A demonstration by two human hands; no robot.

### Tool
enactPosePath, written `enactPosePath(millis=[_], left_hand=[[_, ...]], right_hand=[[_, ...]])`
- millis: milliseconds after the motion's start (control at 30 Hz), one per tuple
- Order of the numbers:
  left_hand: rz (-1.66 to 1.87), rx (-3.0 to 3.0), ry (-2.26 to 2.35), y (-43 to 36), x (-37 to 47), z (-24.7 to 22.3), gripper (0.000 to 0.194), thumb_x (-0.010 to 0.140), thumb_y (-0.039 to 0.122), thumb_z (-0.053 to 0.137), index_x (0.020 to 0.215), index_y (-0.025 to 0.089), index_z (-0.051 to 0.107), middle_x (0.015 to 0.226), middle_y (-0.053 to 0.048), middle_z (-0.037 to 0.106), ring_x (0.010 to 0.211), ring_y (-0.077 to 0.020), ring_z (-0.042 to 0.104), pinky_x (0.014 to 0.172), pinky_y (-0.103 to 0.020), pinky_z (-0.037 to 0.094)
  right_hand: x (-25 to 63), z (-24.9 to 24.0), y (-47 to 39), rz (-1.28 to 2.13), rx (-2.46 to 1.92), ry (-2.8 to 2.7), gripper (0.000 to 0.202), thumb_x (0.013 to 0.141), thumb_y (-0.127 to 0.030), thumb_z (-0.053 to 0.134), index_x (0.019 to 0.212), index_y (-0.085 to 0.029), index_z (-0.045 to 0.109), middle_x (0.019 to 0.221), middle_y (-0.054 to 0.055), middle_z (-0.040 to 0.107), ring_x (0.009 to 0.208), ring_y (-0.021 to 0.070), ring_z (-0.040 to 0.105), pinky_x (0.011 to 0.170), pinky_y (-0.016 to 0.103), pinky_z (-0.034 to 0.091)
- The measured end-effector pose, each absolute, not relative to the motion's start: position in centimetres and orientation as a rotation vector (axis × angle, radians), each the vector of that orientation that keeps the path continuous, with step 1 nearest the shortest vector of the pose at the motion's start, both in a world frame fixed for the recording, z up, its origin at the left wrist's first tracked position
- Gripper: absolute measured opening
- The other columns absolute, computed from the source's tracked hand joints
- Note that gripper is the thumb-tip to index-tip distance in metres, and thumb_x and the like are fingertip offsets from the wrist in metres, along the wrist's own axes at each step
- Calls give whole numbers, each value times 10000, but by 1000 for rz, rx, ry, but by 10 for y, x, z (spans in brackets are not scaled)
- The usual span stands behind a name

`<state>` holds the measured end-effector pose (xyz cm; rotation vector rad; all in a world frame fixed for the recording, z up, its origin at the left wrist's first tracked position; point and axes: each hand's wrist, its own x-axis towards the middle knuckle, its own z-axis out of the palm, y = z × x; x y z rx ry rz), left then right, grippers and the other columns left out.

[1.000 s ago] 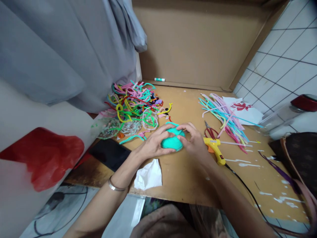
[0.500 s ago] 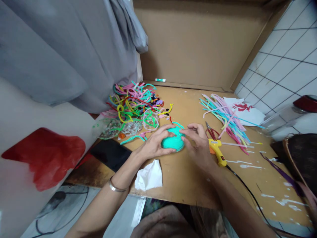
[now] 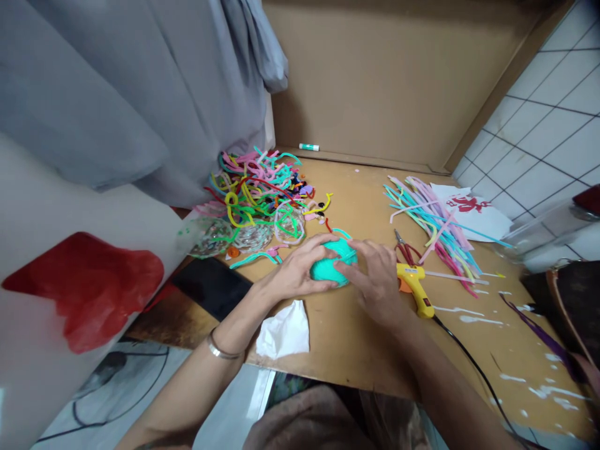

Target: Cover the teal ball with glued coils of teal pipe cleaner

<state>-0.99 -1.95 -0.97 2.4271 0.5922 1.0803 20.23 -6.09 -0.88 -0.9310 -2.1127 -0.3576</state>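
Note:
A turquoise ball [image 3: 332,269], seemingly wound from fuzzy pipe cleaner, is between my hands above the table. My left hand [image 3: 300,269] wraps round its left side, thumb below and fingers over the top. My right hand [image 3: 377,275] grips the right side, with its thumb and fingers pressed on the ball's surface. What lies under those fingertips is hidden. Just behind the ball, a short turquoise pipe cleaner [image 3: 341,232] lies beside a small red piece [image 3: 329,224].
Left stands a heap of coloured pipe cleaners [image 3: 253,194], a dark phone [image 3: 213,289] and a white tissue [image 3: 284,331]. Right are a yellow glue gun [image 3: 416,290] with its cord, red-handled pliers [image 3: 409,251], a bundle of straight pipe cleaners [image 3: 435,219] and a bag [image 3: 562,300].
My right hand's thumb and fingers have closed in on the ball's right side. The ball appears slightly turned in my left hand. The whole view has shifted a little.

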Motion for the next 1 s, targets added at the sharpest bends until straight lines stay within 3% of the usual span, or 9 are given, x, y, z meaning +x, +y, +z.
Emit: enactPosePath(millis=[733,1000], left_hand=[[1049,2434,618,-20,-12,-8,417,839,421,720,1159,213,551,1433,-176,495,1322,-322,530,1062,-509,477],[1076,2446,575,-19,-13,-12,440,836,408,735,1171,206,532,1431,-196,489,1322,-324,530,1052,-501,481]], right_hand=[[204,0,-68,-97,-964,-2014,422,894,-71,434,1125,-332,671,1278,78,573,1171,257,539,922,487,446],[205,-4,-63,163,-1156,-1739,249,926,-268,532,1133,-255,670,1122,89,591,1089,254,588,925,455,493]])
